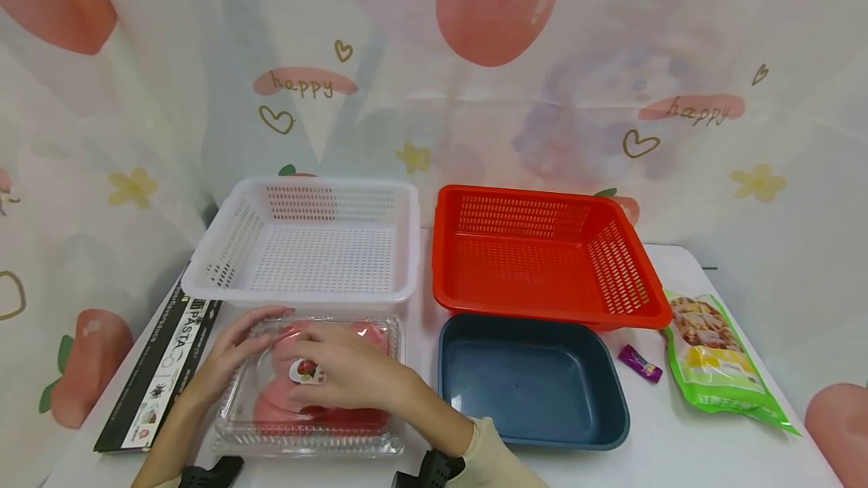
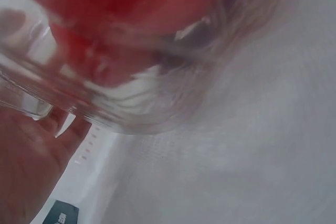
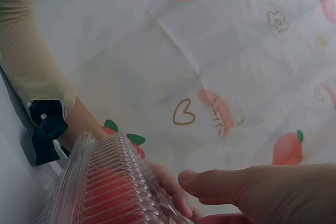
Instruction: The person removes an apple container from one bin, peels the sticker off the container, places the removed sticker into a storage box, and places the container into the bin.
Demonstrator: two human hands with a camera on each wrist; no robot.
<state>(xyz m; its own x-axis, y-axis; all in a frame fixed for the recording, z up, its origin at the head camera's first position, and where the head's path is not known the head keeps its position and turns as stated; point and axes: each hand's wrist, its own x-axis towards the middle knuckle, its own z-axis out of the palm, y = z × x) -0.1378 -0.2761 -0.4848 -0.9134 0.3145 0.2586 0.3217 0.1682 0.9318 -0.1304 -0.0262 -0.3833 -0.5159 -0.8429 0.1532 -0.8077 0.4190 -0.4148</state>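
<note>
one clear plastic clamshell container (image 1: 325, 428) sits between the person's two hands, its rounded pink-red contents (image 1: 278, 398) showing through. one round sticker (image 1: 308, 373) with a red fruit picture lies by the right fingers. the left hand (image 1: 240, 352) touches the container's far left corner; whether it grips cannot be told. the right hand (image 1: 349, 367) lies across the lid from the right, fingers and thumb loosely extended and apart.

beneath is a white table (image 1: 685, 450); beyond the hands hangs a pale fabric backdrop (image 1: 468, 111), printed with peach-coloured fruit, three yellow flowers, gold hearts and "happy" twice.

one black-and-white pasta package (image 1: 159, 375) lies left of the left hand. there are two perforated baskets: a white basket (image 1: 325, 254) beyond both hands, and a red basket (image 1: 518, 266) beyond the right hand, to its right. one dark blue bin (image 1: 536, 390) is right of the right hand; farther right are one purple-wrapped sweet (image 1: 640, 364) and one green food bag (image 1: 725, 367).
</note>
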